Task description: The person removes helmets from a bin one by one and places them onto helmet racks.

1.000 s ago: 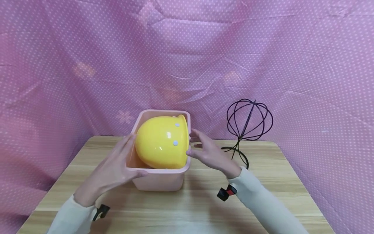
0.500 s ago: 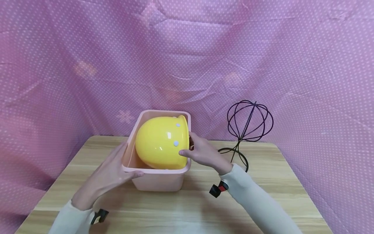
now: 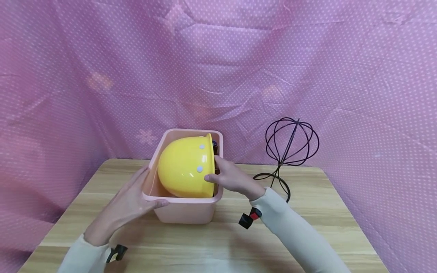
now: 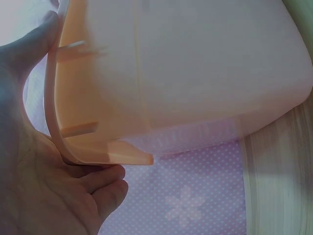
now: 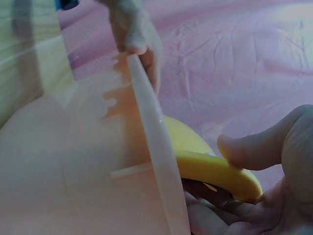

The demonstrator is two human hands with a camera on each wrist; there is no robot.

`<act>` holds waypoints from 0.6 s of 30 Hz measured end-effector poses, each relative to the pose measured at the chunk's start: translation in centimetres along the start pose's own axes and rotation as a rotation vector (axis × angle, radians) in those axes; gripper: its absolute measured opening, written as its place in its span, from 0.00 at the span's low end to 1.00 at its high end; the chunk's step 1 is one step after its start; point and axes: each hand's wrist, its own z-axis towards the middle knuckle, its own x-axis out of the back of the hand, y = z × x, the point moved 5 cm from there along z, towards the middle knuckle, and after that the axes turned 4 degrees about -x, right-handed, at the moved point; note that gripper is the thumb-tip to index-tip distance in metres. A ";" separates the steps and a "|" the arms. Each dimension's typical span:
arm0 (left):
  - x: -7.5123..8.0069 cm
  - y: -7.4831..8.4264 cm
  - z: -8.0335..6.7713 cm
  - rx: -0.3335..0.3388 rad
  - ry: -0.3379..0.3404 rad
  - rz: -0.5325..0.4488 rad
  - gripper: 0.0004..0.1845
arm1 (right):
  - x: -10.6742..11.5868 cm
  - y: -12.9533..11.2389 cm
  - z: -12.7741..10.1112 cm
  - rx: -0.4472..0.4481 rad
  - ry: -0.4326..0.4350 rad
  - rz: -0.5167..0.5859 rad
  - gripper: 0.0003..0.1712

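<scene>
- Our right hand [image 3: 229, 177] grips the brim of the yellow helmet [image 3: 186, 170], thumb over the edge, fingers beneath.
- Our left hand [image 3: 131, 201] clasps the near-left rim of the pink bin [image 3: 186, 210], steadying it.
- The helmet lies on its side inside the bin, not yet lifted out.
- The bin's walls hug the helmet; open surface [image 3: 218, 242] lies in front, with the wire stand [image 3: 291, 146] off to the right.

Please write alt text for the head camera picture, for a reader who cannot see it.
A person's right hand grips the rim of a yellow hard hat lying on its side in a pink plastic bin, while the left hand holds the bin's left edge. The bin stands on a wooden table, with a black wire stand to its right.
</scene>
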 end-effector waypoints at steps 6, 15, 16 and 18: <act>-0.2 0.1 0.0 0.039 -0.022 0.036 0.62 | -0.3 0.7 0.2 -0.029 -0.102 0.202 0.31; 0.0 0.3 0.1 0.038 -0.035 0.049 0.62 | -0.2 1.4 0.3 -0.018 -0.106 0.332 0.29; 0.0 0.3 0.1 0.041 -0.037 0.056 0.63 | -0.1 1.4 0.4 -0.007 -0.104 0.349 0.29; -0.1 0.3 0.1 0.047 -0.040 0.063 0.63 | 0.0 1.7 0.4 0.012 -0.101 0.393 0.27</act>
